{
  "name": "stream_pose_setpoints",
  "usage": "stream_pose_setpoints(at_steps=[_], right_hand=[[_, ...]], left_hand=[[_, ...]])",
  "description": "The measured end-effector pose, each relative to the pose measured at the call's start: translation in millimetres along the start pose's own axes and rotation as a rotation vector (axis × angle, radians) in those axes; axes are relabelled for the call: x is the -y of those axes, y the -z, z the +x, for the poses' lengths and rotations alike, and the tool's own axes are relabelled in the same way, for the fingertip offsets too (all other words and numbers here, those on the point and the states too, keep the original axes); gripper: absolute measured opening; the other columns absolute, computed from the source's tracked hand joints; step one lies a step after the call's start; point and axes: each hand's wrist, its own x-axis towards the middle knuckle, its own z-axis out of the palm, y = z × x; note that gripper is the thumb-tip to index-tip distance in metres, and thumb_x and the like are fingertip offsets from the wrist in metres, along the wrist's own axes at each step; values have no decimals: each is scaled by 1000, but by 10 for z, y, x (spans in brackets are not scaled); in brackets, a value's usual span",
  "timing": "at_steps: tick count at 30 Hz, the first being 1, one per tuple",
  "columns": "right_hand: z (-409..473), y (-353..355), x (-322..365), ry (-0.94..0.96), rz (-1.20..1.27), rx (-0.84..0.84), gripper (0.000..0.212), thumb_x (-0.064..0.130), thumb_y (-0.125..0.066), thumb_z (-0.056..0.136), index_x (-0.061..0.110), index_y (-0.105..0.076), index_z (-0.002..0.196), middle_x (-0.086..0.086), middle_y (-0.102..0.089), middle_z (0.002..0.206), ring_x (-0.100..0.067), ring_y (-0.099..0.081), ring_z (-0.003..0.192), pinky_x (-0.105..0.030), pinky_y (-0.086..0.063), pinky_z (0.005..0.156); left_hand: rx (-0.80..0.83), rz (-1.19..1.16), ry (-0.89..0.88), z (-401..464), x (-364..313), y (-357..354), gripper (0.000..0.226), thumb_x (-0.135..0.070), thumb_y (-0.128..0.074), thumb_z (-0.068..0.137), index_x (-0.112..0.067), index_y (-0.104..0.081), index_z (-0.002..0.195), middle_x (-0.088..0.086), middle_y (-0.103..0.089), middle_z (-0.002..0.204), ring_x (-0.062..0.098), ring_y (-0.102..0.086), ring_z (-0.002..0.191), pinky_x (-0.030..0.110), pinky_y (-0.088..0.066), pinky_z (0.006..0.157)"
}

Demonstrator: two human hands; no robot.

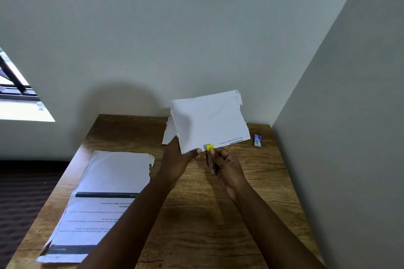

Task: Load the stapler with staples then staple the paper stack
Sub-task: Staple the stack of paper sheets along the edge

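**Head view: stapler meets the lifted paper edge**

Head view shows your left hand (175,159) holding the thin white paper stack (209,120) up off the wooden counter (196,214), thumb and fingers (194,152) pinching its near edge. Just to the right of that pinch, your right hand (227,168) is closed around the slim dark stapler with a yellow tip (210,155), whose tip sits at the same edge of the sheets. Whether the mouth already straddles the paper is too small to tell.

The stack looks light and floppy; it bows away from your fingers, so it will probably sag or fan unless you pinch close beside the spot to be stapled. Keep the sheets squared there, since loose pages slide against one another. The stapler seems small and stiff, and a hold along its body with the thumb on top should allow a firm squeeze.

Well beyond your right fingers, a small blue and white staple box (257,140) lies on the counter. Left of your left fingers lies a flat printed sheet with torn edges (98,199).
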Motion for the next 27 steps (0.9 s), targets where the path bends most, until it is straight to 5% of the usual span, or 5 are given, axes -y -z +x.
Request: stream_pose_setpoints(at_steps=[6,12,17,21,27], right_hand=[[-2,10,-6,-6,6,-14,33,32,-69,75,5,-69,94,-14,-73,93,-19,-70,86,-26,-54,73],[-10,-4,-13,-3,-22,-40,27,35,-67,77,11,-70,89,-8,-75,87,-14,-70,82,-25,-53,72],[-26,-25,5,28,-90,-125,16,27,-65,86,12,-70,88,-18,-69,90,-19,-62,79,-25,-44,62],[-26,-23,56,14,-7,-50,23,28,-63,86,8,-67,96,-13,-74,93,-20,-71,86,-31,-55,75],[9,163,202,19,343,-32,40,20,-66,75,10,-54,113,-3,-59,79,-14,-52,62,-24,-46,49]], left_hand=[[15,-40,16,-12,8,-23,50,-11,-79,77,-44,-57,107,0,-67,117,25,-66,107,45,-58,88],[48,-78,71,1,1,-17,45,-6,-78,76,-32,-62,108,0,-70,112,15,-72,94,24,-60,67],[74,-67,96,-2,-14,-46,55,-12,-79,76,-14,-57,127,9,-68,119,30,-67,106,48,-57,89],[47,-10,47,28,-13,-54,51,-19,-80,76,-20,-58,121,0,-68,117,22,-65,109,45,-56,91],[37,-75,52,42,-2,7,46,-17,-81,75,-38,-55,107,-9,-66,110,18,-65,105,31,-61,80]])
